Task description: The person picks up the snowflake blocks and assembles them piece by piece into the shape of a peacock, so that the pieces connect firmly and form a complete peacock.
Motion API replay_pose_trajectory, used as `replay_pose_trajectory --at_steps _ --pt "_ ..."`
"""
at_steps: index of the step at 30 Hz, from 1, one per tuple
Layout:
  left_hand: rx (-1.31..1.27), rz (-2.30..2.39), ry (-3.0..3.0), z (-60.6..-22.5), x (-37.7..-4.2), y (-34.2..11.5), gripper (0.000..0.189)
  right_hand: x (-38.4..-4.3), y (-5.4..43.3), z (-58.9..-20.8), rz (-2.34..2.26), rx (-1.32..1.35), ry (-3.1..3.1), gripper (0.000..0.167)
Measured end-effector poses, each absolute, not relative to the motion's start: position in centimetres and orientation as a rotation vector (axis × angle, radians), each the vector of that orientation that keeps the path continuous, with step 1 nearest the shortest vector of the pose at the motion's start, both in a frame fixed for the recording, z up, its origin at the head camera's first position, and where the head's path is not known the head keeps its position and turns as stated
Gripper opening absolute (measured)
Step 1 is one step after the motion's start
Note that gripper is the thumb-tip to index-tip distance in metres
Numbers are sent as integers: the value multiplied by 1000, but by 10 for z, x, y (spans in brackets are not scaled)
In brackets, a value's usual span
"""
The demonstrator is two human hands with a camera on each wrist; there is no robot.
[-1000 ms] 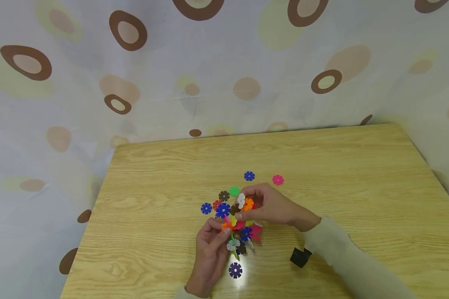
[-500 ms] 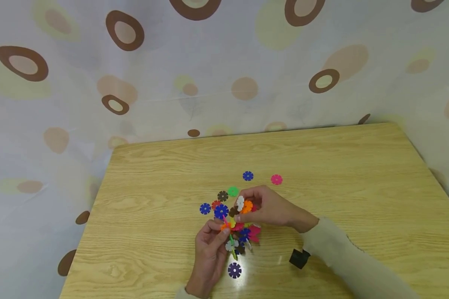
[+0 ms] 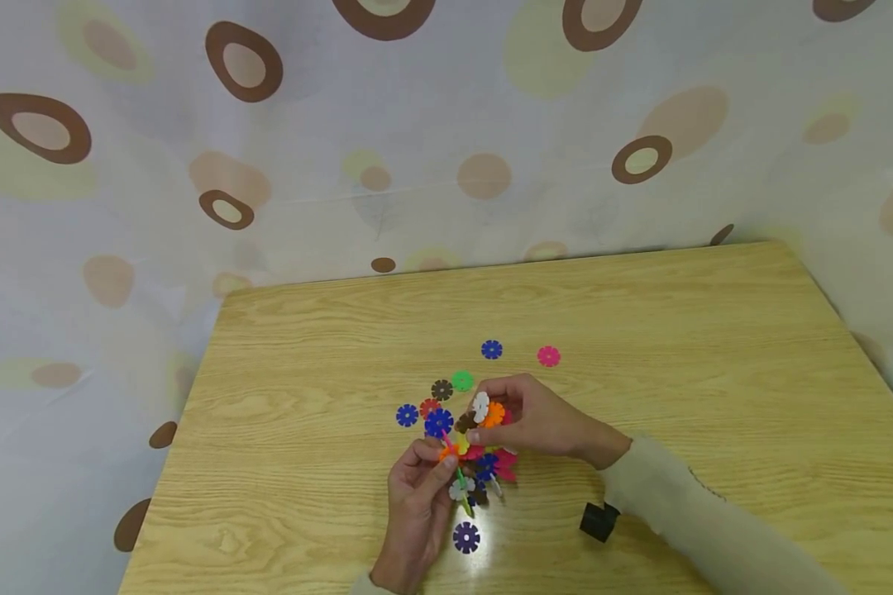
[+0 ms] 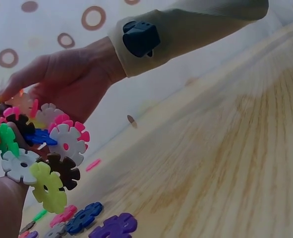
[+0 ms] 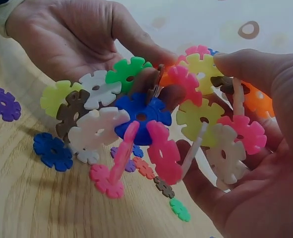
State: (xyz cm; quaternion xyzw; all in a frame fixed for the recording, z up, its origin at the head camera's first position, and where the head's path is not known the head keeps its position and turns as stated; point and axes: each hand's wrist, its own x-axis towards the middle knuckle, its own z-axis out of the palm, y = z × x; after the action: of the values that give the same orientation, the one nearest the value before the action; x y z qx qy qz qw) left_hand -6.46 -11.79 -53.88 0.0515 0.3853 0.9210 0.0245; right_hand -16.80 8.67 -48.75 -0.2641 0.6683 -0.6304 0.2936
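Observation:
Both hands hold a cluster of interlocking snowflake discs (image 5: 142, 118), notched plastic pieces in blue, pink, white, yellow, green, brown and orange, slotted together at angles. My left hand (image 3: 419, 492) pinches an orange disc (image 3: 450, 452) at the cluster's left side between thumb and fingers. On the upper right, my right hand (image 3: 542, 417) curls round the cluster, its thumb near a yellow disc (image 5: 200, 70) in the right wrist view. A white disc (image 3: 480, 406) and another orange one (image 3: 494, 414) show by its fingers. In the left wrist view the cluster hangs above loose discs.
Loose discs lie on the wooden table (image 3: 305, 355): a purple one (image 3: 466, 537) in front, a pink one (image 3: 548, 356) and a blue one (image 3: 492, 349) behind, green (image 3: 462, 380) and brown (image 3: 442, 390) ones nearer. A black wrist camera (image 3: 599, 522) sits under the right sleeve. Patterned cloth rises behind.
The right hand has dipped slightly, and the head view has shifted a little. Both hands keep their hold on the disc cluster.

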Motion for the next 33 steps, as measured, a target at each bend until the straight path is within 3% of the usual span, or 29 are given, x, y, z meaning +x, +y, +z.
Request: replay_pose_trajectory --at_steps 22,29,33 --pt "166 2775 1194 -537 -65 -115 36 -166 94 -481 -1629 -754 1816 18" --pt "102 2734 1156 -531 -67 -111 30 -177 98 -470 -1521 -834 1958 51" --pt "21 2677 1133 -528 -67 -114 27 -187 93 -452 -1400 -891 2084 50"
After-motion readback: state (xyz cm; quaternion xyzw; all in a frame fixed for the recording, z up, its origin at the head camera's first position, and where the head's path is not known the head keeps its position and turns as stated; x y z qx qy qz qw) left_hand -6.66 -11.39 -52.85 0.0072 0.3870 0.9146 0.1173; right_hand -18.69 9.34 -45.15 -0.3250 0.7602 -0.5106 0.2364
